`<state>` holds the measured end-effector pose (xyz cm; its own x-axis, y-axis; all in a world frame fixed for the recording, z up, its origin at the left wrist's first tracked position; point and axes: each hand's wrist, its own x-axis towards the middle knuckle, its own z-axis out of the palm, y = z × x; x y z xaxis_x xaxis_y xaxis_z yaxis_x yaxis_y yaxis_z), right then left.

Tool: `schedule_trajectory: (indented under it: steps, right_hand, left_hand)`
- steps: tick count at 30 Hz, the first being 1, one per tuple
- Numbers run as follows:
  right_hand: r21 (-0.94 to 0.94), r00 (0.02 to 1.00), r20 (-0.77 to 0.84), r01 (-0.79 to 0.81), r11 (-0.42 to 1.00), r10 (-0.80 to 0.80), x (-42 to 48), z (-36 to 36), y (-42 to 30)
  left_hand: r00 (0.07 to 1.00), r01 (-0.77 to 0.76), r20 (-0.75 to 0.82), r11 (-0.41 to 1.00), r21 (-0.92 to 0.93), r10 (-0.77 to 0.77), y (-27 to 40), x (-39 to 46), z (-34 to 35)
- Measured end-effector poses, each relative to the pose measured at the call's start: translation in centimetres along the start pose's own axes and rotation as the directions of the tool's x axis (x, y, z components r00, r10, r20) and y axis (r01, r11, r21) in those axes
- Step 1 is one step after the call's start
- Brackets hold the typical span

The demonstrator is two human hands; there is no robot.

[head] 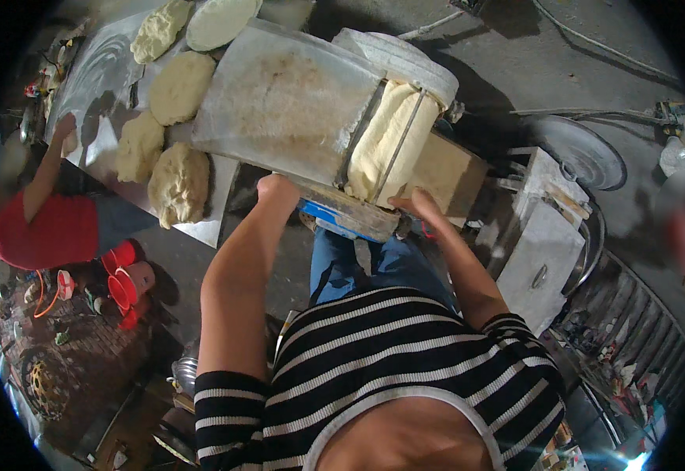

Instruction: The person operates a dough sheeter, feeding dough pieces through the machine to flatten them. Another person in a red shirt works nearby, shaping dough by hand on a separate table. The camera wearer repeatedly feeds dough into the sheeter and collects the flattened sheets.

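A dough sheeter with a flat metal tray (283, 106) stands before me. A thick mass of pale dough (386, 138) lies along its roller end, with a thin metal bar (401, 144) running across it. My left hand (278, 189) rests on the near side edge of the machine, knuckles up; its fingers are mostly hidden. Beside the dough's near end is my right hand (420, 204), its fingers apart and reaching toward the dough. Whether they touch it, I cannot tell. A wooden board or box (448, 176) sits below the roller end.
Several dough lumps (180, 182) lie on a floured metal table (98, 76) at the left. A person in a red shirt (54, 229) reaches over that table. Red buckets (127, 279) stand on the floor. A whitish metal cabinet (539, 247) and large round pan (578, 153) are at the right.
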<state>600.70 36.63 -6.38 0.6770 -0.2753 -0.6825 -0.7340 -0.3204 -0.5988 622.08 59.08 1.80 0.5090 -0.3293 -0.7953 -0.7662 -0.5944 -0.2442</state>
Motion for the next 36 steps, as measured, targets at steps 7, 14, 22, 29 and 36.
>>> schedule_trajectory:
  steps: [7,14,22,29,36]
  right_hand:
    - [-0.222,0.992,-0.126,-0.059,0.973,0.031,2.5,-1.7,1.2]
    - [-0.177,0.408,-0.849,0.381,0.908,-0.336,10.2,-3.2,-0.9]
    - [-0.249,0.450,-0.766,0.449,0.858,-0.458,12.0,-5.1,-2.3]
    - [-0.297,0.456,-0.671,0.557,0.775,-0.585,10.5,-6.5,-4.1]
    - [-0.679,0.502,-0.533,0.225,0.698,-0.681,10.6,-6.5,-4.2]
  left_hand:
    - [0.998,0.052,-0.038,0.994,-0.092,-0.055,0.0,0.7,1.0]
    - [0.973,0.231,0.049,0.912,-0.338,-0.228,0.8,6.6,5.3]
    - [0.929,0.360,0.152,0.725,-0.587,-0.338,-0.4,8.4,8.8]
    - [0.882,0.468,0.306,0.587,-0.660,-0.359,-1.4,8.4,8.5]
    - [0.977,0.128,0.186,0.981,-0.143,-0.101,0.4,4.0,2.0]
